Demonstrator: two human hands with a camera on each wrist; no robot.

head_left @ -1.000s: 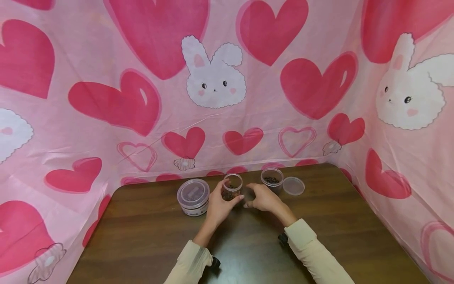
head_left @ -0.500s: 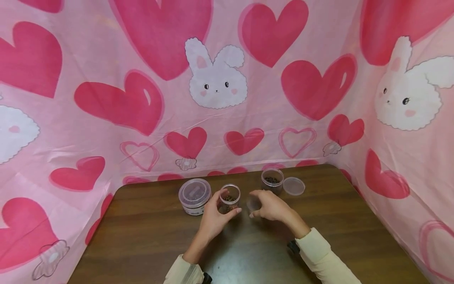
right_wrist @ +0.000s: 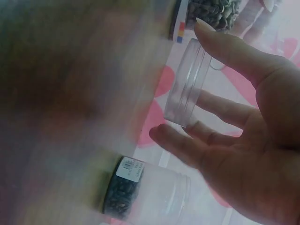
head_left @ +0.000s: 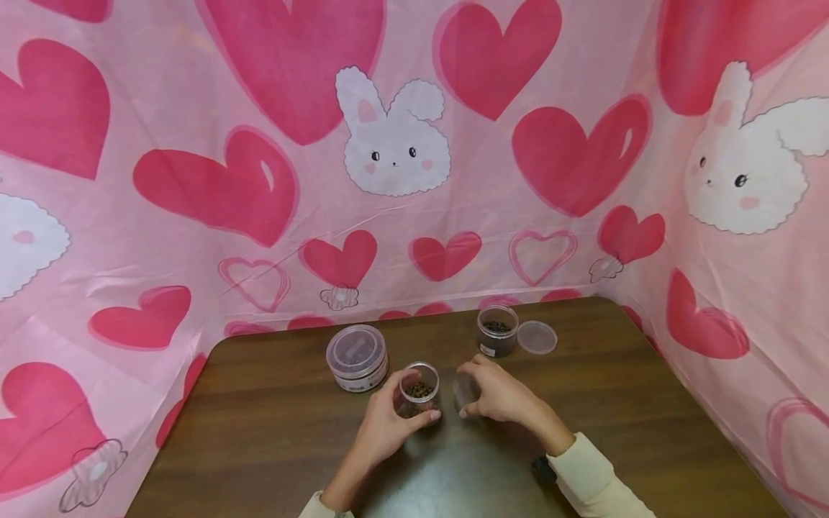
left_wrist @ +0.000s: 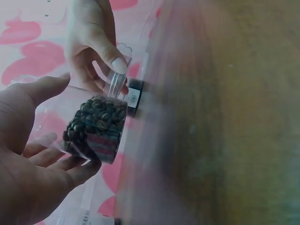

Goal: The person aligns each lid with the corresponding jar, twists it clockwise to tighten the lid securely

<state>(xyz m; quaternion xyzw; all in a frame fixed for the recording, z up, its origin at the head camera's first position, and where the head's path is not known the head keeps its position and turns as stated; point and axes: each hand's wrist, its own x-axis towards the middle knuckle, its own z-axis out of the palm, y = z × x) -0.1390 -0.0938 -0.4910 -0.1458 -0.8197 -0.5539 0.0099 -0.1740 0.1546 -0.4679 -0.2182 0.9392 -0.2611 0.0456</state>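
Observation:
My left hand [head_left: 386, 426] holds a small clear plastic jar [head_left: 420, 397] with thumb and fingers around its side. It is upright and without a lid, close over the wooden table. Brown bean-like pieces [left_wrist: 101, 117] fill its lower part. Just to the right, my right hand [head_left: 501, 392] pinches a clear round lid [right_wrist: 187, 84] on edge between thumb and fingers. A gap separates lid and jar in the head view. Behind the right hand stands a second clear jar [head_left: 497, 339], uncapped, with dark pieces inside and a white label.
Another clear lid [head_left: 537, 337] lies flat beside the second jar. A wider, lidded tub [head_left: 357, 356] stands left of my left hand. The brown wooden table [head_left: 259, 446] reaches back to a pink cloth [head_left: 466, 216] printed with hearts and rabbits.
My left hand has brought its jar closer to me. My right hand has moved slightly toward me with the lid still pinched. The second jar and the tub keep their places.

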